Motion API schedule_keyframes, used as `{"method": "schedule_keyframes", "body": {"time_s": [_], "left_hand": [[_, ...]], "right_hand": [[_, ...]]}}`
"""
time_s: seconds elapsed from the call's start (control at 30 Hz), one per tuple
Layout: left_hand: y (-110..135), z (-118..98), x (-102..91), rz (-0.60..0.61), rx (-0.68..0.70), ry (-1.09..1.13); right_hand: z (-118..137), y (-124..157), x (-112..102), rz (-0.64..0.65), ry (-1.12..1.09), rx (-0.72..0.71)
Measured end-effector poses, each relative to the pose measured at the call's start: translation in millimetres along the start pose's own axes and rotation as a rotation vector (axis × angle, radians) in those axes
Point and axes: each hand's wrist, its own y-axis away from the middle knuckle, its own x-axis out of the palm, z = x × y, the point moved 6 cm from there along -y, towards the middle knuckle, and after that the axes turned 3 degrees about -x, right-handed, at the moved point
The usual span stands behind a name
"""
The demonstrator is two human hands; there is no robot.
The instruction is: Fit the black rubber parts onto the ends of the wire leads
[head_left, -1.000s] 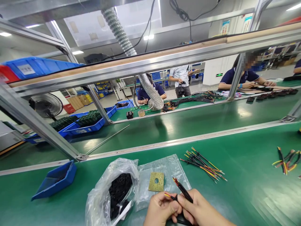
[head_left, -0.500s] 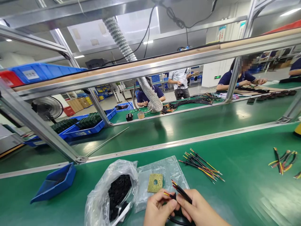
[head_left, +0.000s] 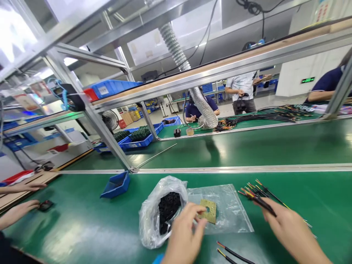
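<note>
My right hand [head_left: 291, 227] is closed on a few black cables [head_left: 263, 204] with coloured wire ends sticking out. It hangs over a pile of similar thin cables [head_left: 283, 200], partly hiding them. My left hand [head_left: 187, 233] has its thumb and fingers apart, with nothing visible between them. It is beside a yellow sponge [head_left: 211, 212] with a hole, which lies on a flat clear plastic bag [head_left: 233, 209]. Left of that hand stands an open clear bag [head_left: 148, 220] full of small black parts [head_left: 168, 209]. Loose black cables [head_left: 233, 253] lie at the bottom edge.
A small blue bin [head_left: 115, 185] sits further left on the green table. A co-worker's hands [head_left: 27, 209] are at the far left, beside a small dark part [head_left: 46, 205]. An aluminium frame [head_left: 118, 154] and rail cross behind. Other people sit and stand beyond.
My hands, earlier together at the cables, have moved apart. The right keeps cables and is over the pile; the left has let go and moved left by the sponge. The view has swung left.
</note>
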Motion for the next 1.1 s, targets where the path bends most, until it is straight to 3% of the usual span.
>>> {"method": "schedule_keyframes", "body": {"time_s": [0.1, 0.17, 0.3, 0.37, 0.43, 0.53, 0.63, 0.7, 0.77, 0.87, 1.1], "left_hand": [[-10.1, 24.3, -47.7, -0.036, -0.105, -0.691], [-13.6, 43.7, -62.9, -0.026, -0.134, -0.775], [-13.2, 65.3, -71.7, -0.049, -0.096, -0.765], [-13.4, 64.2, -77.5, -0.119, -0.095, -0.617], [-15.0, 55.8, -76.3, -0.135, -0.121, -0.301], [-17.7, 27.7, -49.1, -0.050, -0.187, 0.329], [-20.4, -4.7, -4.8, 0.024, -0.251, 0.818], [-21.4, -17.2, 25.2, 0.100, -0.310, 1.016], [-20.1, -19.5, 48.5, 0.164, -0.390, 1.130], [-14.5, -11.4, 68.8, 0.226, -0.514, 1.225], [-6.3, 2.9, 79.3, 0.273, -0.606, 1.392]], "right_hand": [[-27.5, -15.0, -9.9, -0.002, 0.348, 0.024], [-25.2, -19.0, -14.9, -0.013, 0.450, -0.023], [-0.6, -18.7, -29.2, -0.129, 0.362, -0.052], [6.7, -17.4, -27.1, -0.093, 0.103, 0.017], [14.7, -14.2, -14.4, 0.029, -0.229, 0.073], [31.3, -4.4, 5.3, 0.183, -0.587, 0.108], [44.3, 5.3, 13.7, 0.240, -0.733, 0.142], [51.3, 9.8, 15.3, 0.275, -0.778, 0.163], [57.7, 12.4, 13.6, 0.289, -0.812, 0.173], [65.9, 14.6, 7.8, 0.278, -0.807, 0.161], [72.0, 21.1, 5.1, 0.263, -0.580, 0.109]]}}
